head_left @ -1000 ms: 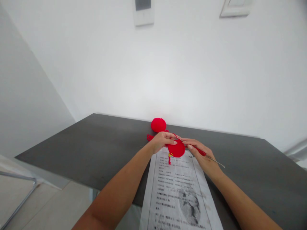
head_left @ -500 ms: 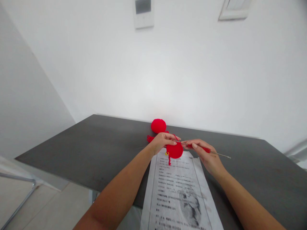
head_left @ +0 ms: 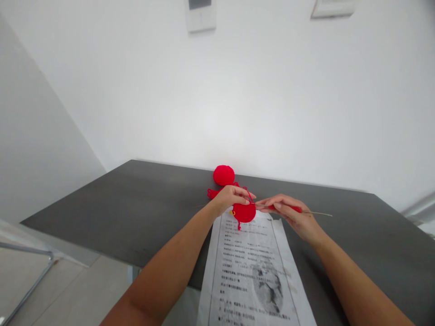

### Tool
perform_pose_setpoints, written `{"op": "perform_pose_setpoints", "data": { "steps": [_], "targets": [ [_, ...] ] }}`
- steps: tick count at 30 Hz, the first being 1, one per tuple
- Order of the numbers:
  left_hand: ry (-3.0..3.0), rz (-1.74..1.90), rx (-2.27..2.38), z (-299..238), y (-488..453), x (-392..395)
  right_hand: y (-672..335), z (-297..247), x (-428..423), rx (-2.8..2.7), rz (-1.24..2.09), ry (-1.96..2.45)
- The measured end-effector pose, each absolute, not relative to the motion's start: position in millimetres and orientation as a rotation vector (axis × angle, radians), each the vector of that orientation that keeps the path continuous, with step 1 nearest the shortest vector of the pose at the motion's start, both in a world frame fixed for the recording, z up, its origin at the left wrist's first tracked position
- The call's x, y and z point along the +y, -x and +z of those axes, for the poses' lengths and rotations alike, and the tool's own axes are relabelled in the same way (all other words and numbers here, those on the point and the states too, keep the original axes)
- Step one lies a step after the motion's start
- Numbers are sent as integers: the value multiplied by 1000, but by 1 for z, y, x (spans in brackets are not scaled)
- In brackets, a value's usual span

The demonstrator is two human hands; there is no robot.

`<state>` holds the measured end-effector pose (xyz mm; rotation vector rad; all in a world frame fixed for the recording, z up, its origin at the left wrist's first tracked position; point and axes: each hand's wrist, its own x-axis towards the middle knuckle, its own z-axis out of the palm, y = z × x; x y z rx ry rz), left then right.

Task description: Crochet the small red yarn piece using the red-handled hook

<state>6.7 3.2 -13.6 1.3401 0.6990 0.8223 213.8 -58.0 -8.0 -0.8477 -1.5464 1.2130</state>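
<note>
Hook (head_left: pixel 297 209) has swung flatter, red crocheted piece (head_left: pixel 244 213) shifted left; right hand (head_left: pixel 297 218) grip closed around hook, left hand (head_left: pixel 227 199) grip pinching piece's top edge.

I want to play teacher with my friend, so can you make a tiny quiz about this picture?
1. True or false: the printed paper reaches nearer to the person than the ball of yarn does.
2. Which grip holds the tool with the red handle: A) left, B) right, C) neither?
3. Fill in: the small ring by the red round piece is ____.

Key: 1. True. 2. B, the right grip. 3. Yellow.
</note>
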Motion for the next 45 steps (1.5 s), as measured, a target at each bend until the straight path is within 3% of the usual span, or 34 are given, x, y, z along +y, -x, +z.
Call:
{"op": "perform_pose_setpoints", "data": {
  "steps": [18,34,45],
  "targets": [
    [-1502,863,779,-18,-9,3,-218,-9,-56,-1774,1089,929],
    [-1856,995,803,-29,-15,9,-203,-27,-52,-2081,443,940],
    [-1702,1100,1102,-41,-7,27,-206,-39,-45,-1981,391,1109]
  ]
}}
